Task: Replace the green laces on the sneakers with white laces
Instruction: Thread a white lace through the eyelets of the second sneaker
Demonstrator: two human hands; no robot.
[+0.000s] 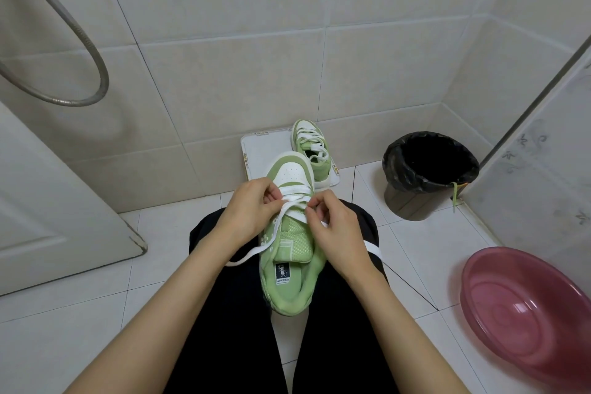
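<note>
A green and white sneaker (pixel 292 253) rests on my lap between my knees, toe pointing away. A white lace (pixel 295 192) crosses its lower eyelets. My left hand (pixel 252 211) pinches the lace at the left eyelet row. On the opposite row my right hand (pixel 332 227) pinches the lace too. One loose end trails down left over my trousers, the other lies across my right thigh. The second sneaker (pixel 311 150), laced in white, stands on a white board (pixel 262 153) on the floor against the wall. A green lace (pixel 454 195) hangs over the bin's rim.
A grey bin with a black liner (pixel 428 169) stands on the tiled floor at the right. A pink basin (pixel 527 307) lies at the lower right. A white door (pixel 48 201) is at the left, a shower hose (pixel 80 41) hangs above it.
</note>
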